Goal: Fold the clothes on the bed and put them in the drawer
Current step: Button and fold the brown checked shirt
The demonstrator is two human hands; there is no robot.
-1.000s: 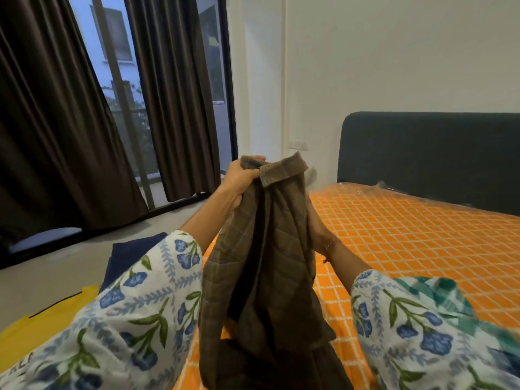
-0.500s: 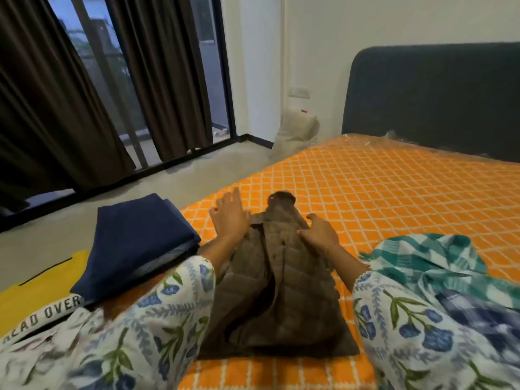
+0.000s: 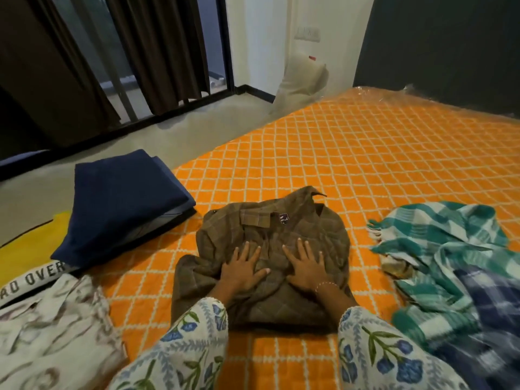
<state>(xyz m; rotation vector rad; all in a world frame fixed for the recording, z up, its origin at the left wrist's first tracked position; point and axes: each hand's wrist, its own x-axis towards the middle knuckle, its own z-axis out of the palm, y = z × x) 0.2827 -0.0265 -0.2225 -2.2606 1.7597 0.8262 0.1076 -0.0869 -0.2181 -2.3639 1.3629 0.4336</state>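
A brown checked shirt [image 3: 270, 226] lies folded on the orange bed cover [image 3: 365, 164], collar away from me. My left hand [image 3: 242, 270] and my right hand [image 3: 308, 267] both rest flat on its middle, fingers straight and spread, side by side. To the left sits a folded navy garment [image 3: 121, 198] on top of a yellow one [image 3: 25, 243]. A cream patterned garment [image 3: 53, 327] lies at the lower left. On the right a teal checked cloth [image 3: 439, 249] is piled loosely over a blue checked cloth [image 3: 489, 313]. No drawer is in view.
The dark headboard [image 3: 439, 46] stands at the far right. Left of the bed runs a grey floor [image 3: 211, 122] up to dark curtains [image 3: 166, 43] and a glass door. A pale bag [image 3: 302, 80] leans against the wall by the bed's corner.
A second ago both hands held the brown shirt up in the air. They laid it on the bed, and now they lie flat on the folded shirt, lower on it than before.
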